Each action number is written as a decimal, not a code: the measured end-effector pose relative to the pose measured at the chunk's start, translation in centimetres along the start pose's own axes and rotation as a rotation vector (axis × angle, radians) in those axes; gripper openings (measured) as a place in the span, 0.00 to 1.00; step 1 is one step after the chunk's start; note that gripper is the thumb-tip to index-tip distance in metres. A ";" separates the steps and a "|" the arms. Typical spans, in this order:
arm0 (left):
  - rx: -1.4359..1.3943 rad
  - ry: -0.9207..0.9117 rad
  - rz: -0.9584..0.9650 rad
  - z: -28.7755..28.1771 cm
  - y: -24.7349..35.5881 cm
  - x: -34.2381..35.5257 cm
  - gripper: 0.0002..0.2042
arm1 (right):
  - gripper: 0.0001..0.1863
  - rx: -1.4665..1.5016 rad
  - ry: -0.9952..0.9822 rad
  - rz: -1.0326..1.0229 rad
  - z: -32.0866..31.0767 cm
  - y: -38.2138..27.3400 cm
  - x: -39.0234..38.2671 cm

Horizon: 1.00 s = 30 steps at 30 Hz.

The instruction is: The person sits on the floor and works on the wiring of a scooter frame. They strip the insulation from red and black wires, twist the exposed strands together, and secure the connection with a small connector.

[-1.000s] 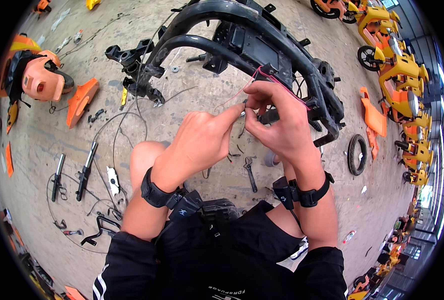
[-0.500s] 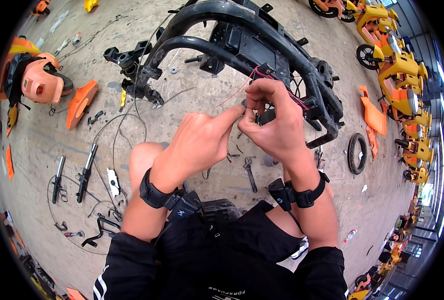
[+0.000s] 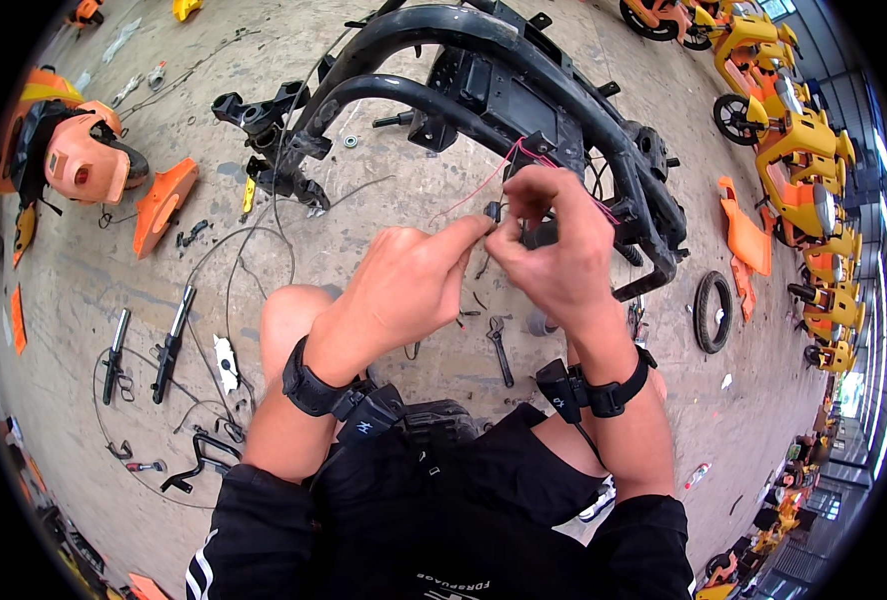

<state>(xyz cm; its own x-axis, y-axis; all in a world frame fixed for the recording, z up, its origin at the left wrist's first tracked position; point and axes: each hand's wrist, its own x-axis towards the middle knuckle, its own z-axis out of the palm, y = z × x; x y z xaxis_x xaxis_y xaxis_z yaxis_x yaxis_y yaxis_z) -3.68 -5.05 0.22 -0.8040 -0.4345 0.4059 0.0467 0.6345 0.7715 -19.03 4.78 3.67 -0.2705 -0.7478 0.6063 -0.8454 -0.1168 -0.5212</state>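
My left hand (image 3: 392, 282) and my right hand (image 3: 564, 245) meet in front of a black scooter frame (image 3: 509, 45). Between their fingertips sits a small black piece (image 3: 493, 211), too small to make out its kind. My left thumb and forefinger pinch it from the left side. The right hand's fingers are curled against the thumb beside the piece, and what they grip is mostly hidden. A thin red wire (image 3: 513, 150) runs from the frame just behind my right hand.
An adjustable wrench (image 3: 501, 350) lies on the floor below my hands. Two shock absorbers (image 3: 175, 345) and cables lie at left, near an orange panel (image 3: 165, 208). A tyre (image 3: 712, 312) rests at right. Yellow scooters (image 3: 799, 130) line the right side.
My right hand has shifted slightly right and down. More of the small black piece now shows above my left fingertips. The view has moved a little.
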 end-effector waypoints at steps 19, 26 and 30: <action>-0.179 0.120 -0.125 0.6 0.9 -0.1 0.10 | 0.09 0.175 -0.081 0.503 -1.9 -1.5 -0.9; -0.131 0.220 -0.054 1.9 0.5 -0.3 0.09 | 0.11 0.567 -0.134 0.873 -1.2 -0.9 -0.5; -0.062 0.154 -0.065 1.7 0.4 -0.1 0.09 | 0.11 0.755 -0.129 1.058 -1.2 -0.9 0.1</action>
<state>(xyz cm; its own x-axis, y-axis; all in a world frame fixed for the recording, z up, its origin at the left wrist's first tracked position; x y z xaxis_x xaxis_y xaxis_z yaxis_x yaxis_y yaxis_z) -4.58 -3.64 -0.35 -0.7064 -0.5689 0.4211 0.0384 0.5632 0.8254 -18.86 5.60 4.88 -0.5594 -0.7548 -0.3425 0.2254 0.2591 -0.9392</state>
